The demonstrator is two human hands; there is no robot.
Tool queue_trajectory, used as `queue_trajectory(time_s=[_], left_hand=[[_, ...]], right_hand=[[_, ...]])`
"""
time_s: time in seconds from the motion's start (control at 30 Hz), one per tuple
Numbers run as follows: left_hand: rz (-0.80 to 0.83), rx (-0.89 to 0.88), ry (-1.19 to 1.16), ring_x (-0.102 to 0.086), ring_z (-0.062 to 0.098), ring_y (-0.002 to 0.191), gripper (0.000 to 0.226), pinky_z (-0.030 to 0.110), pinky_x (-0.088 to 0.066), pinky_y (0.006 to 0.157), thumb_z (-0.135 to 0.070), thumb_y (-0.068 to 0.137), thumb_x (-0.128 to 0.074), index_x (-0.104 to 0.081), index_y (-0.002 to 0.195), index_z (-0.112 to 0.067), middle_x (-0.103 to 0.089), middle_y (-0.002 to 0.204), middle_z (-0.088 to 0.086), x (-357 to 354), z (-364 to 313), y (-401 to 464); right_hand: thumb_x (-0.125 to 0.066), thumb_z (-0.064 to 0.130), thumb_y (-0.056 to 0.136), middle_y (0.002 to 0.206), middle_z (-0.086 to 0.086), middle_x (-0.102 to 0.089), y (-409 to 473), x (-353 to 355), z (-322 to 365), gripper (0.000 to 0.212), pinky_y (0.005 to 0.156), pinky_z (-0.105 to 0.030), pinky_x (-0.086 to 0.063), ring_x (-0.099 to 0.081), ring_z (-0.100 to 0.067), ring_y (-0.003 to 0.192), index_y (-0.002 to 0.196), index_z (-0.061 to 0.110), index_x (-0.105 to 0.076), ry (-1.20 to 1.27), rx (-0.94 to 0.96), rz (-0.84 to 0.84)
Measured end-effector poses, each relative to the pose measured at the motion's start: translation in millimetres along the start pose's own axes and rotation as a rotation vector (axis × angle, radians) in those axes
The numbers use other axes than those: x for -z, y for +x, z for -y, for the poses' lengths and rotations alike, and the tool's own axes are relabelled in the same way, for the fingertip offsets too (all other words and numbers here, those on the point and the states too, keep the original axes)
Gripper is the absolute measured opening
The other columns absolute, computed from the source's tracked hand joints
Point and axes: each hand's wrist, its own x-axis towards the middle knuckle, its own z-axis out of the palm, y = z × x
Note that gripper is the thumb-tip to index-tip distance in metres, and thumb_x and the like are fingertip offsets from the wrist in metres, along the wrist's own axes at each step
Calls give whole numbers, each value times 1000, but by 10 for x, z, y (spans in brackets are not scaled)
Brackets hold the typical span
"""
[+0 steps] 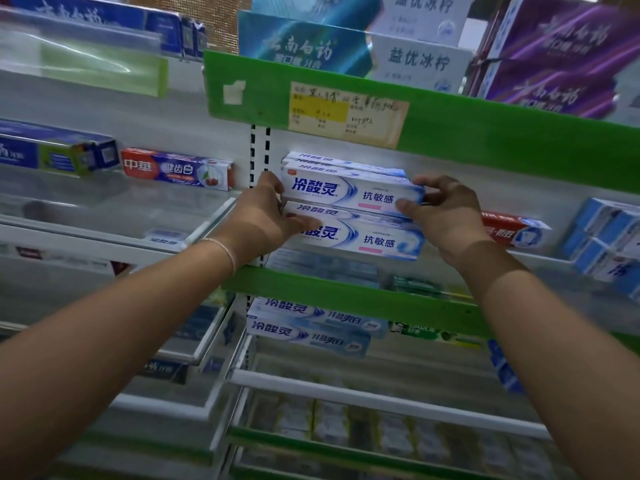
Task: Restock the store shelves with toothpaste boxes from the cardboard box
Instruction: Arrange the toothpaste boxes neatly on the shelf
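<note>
**Squarely seating the white boxes on the middle shelf**

Right now I have a stack of white toothpaste boxes (349,209) between both hands, on the shelf behind the green shelf lip (346,299). At least two rows show blue lettering facing me, with more box tops visible behind the upper one.

My left hand (266,220) sits at the nine o'clock end of the stack, fingers curled round the box ends and the thumb lying along the lower box's front. My right hand (446,216) is at the three o'clock end, thumb pressed on the front of the upper box and fingers curled over its end and top, so that box is pinched from the right.

To do this well, I judge I should press the two ends evenly so the upper box sits flush over the lower one, faces aligned and labels readable, then release without dragging anything forward over the lip.

Moving outward: at nine o'clock lies a red and blue toothpaste box (176,169); at three o'clock a red box (512,230), then blue and white cartons (609,240). At twelve o'clock a green price rail (485,133) carries a yellowed label (346,114). At six o'clock lie more white boxes (308,323). I cannot see the cardboard box.
</note>
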Motion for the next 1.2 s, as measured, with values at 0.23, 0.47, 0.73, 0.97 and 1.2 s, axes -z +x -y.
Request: queue_trajectory(time_s=[0.23,0.47,0.73,0.97,1.2], left_hand=[[-37,3,87,-52,8,67,51,16,-43,59,-39,70,-85,-48,95,-13,-57,77,-4,-13,-8,-7],[-26,-22,99,-57,6,68,54,8,-38,53,-45,72,-82,-50,102,-13,-63,76,-3,2,15,-47],[-70,-5,160,-48,4,65,57,12,-34,53,-46,69,-83,-51,102,-13,-57,78,-4,-11,6,-44],[-86,-9,163,-46,5,63,58,12,-35,52,-46,68,-84,-51,101,-13,-55,76,-4,-25,52,0],[20,-119,267,-50,5,74,51,20,-40,62,-42,76,-80,-51,106,-13,-53,84,-8,116,-35,-85]], right_hand=[[-79,17,83,97,7,-66,3,-29,14,29,87,-35,-58,-68,-16,88,103,27,-61,11,-10,8],[-78,19,84,94,12,-63,-18,-24,42,31,88,-35,-58,-66,-9,83,108,25,-59,-25,-22,38],[-75,26,86,120,0,-61,-41,30,-28,47,95,-36,-54,-64,-20,105,129,27,-55,-22,-76,-42],[-74,26,87,121,-2,-64,-126,-57,-101,41,91,-41,-57,-67,-23,101,124,25,-56,-61,-138,-42],[-68,27,89,136,-6,-49,-319,-72,128,53,102,-33,-47,-55,-27,117,138,22,-47,-269,-71,-141]])
